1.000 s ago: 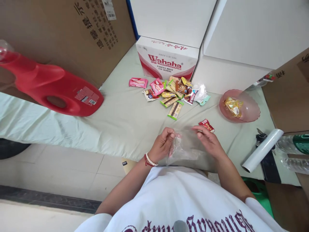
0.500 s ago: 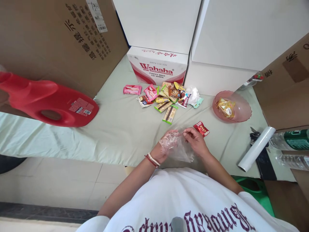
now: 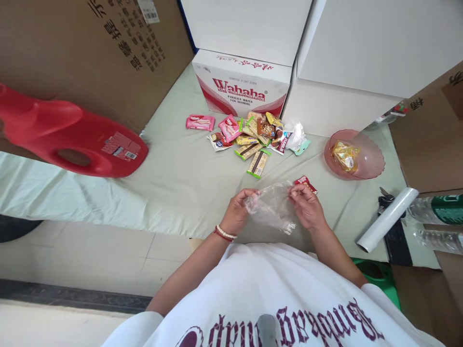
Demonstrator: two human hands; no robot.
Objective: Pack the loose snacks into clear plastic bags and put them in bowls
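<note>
1. Hands meet over the pale green cloth-covered table [image 3: 181, 183]: the left hand [image 3: 237, 212] and the right hand [image 3: 307, 208] each pinch one side of a thin, clear, crumpled plastic bag [image 3: 272, 206], fingers closed on the film.
2. Between the two hands the bag is stretched, hanging just above the table's near edge.
3. Just beyond the bag, touching the right hand's fingertips as far as can be told, lies a small red snack packet [image 3: 306, 183].
4. Farther from the bag, toward the back of the table, lies a heap of small wrapped snacks [image 3: 253, 137] in pink, yellow, green and brown.
5. Behind that heap, farther still from the bag, stands a white-and-red cardboard carton printed "Wahaha" [image 3: 240, 84].
6. Right of the bag sits a pink translucent plastic bowl [image 3: 365, 156] holding a yellow wrapped packet [image 3: 343, 155].
7. Nearer, still to the bag's right, lies a white roll of plastic film [image 3: 387, 219].
8. Far left of the bag lies a large red plastic jug [image 3: 72, 135] on its side.
</note>
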